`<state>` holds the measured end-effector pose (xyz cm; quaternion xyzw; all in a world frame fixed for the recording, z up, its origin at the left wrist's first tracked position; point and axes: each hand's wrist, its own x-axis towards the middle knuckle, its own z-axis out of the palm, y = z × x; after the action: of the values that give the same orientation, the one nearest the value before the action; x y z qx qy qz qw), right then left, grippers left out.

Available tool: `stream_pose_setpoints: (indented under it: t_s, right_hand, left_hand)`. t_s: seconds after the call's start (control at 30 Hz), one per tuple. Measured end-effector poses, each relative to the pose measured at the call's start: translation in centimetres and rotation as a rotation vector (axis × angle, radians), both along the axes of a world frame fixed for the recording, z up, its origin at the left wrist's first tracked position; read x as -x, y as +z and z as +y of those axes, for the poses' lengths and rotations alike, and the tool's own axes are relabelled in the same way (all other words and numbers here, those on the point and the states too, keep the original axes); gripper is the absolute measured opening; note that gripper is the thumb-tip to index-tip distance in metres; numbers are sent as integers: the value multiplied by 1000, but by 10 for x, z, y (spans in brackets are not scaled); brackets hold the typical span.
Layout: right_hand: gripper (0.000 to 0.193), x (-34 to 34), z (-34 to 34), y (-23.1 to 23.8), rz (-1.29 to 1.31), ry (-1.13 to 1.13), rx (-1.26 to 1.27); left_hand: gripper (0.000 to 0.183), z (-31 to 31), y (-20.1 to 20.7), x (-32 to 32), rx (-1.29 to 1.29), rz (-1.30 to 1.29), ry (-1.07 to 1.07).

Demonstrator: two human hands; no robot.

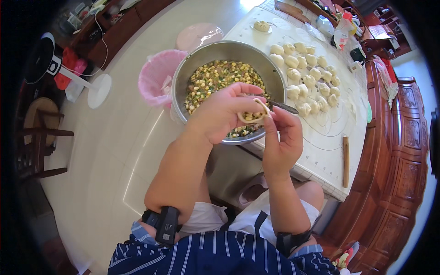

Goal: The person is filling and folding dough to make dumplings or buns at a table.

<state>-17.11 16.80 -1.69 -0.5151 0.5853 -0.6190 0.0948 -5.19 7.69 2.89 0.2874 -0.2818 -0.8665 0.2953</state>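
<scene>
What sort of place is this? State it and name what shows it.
Most likely a home kitchen or dining room: carved wooden furniture, a table with a white pastry mat holding rows of dumplings, and a steel bowl of filling that both hands work over.

A home dining room is showing here — a carved wooden table (pixel 403 137) is carrying a pastry mat (pixel 321 137) with dumplings (pixel 305 68), a fan (pixel 46 59) is standing on pale floor tiles (pixel 114 151).
</scene>
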Motion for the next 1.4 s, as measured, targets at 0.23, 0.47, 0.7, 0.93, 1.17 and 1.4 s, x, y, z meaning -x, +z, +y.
stream_pose_setpoints:
  t_s: [0.23,0.47,0.7,0.93,1.17,1.4]
  right_hand:
    - [18,-16,-13,5,-410,-58,93]
    - [22,-14,-11,-4,-261,-26,110]
    - [30,-15,-9,-4,-219,16,109]
    - [26,-10,-10,9,-111,-76,-11]
    - [14,-10,-10,12,-204,16,-136]
    - [11,-8,-10,6,-18,7,-44]
  left_hand:
    - [29,23,-23,26,-199,236,214]
    - [24,25,-15,29,10,173,266]
    - [22,27,-14,30,123,128,281]
    - [22,23,-16,27,272,16,279]
    - [21,16,-16,19,166,13,237]
    - [18,18,-16,21,153,5,225]
